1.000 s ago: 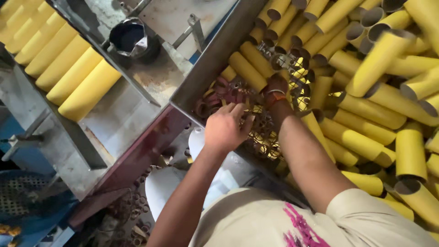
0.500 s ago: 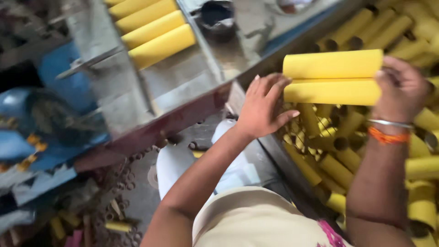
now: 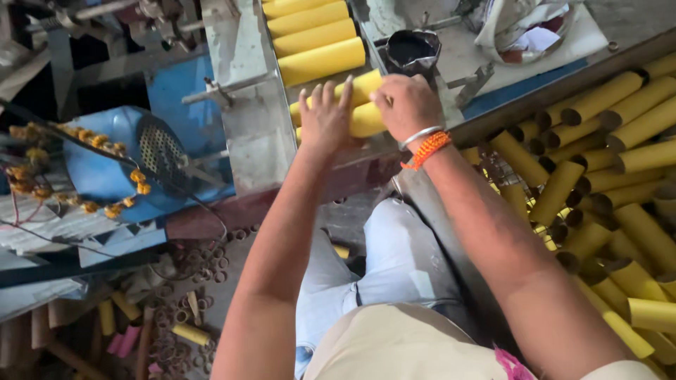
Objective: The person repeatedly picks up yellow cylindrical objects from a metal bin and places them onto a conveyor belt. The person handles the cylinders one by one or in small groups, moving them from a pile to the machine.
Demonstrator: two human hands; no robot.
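Both hands rest on two yellow cardboard tubes (image 3: 366, 105) lying side by side across a grey metal counter (image 3: 257, 141). The left hand (image 3: 325, 116) lies flat and open, fingers spread, its palm pressing down on the tubes' left ends. The right hand (image 3: 407, 104) curls over the tubes from above, fingers bent around them in a grip; a silver bangle and an orange thread band (image 3: 426, 144) circle its wrist.

Just beyond the fingertips of both hands, further along the counter, a row of the same yellow tubes (image 3: 317, 39) lies in parallel, one after another. Just beyond the right hand's knuckles stands a small dark pot (image 3: 412, 49), which seems to hold a black liquid, though the view is not sharp enough to be sure. To the right of the right forearm, a large heap of yellow tubes (image 3: 605, 183) fills a bin, many showing their hollow ends. To the left of the left hand sits a blue motor housing (image 3: 141, 162) with a garland of orange flowers (image 3: 105, 141) draped over it.
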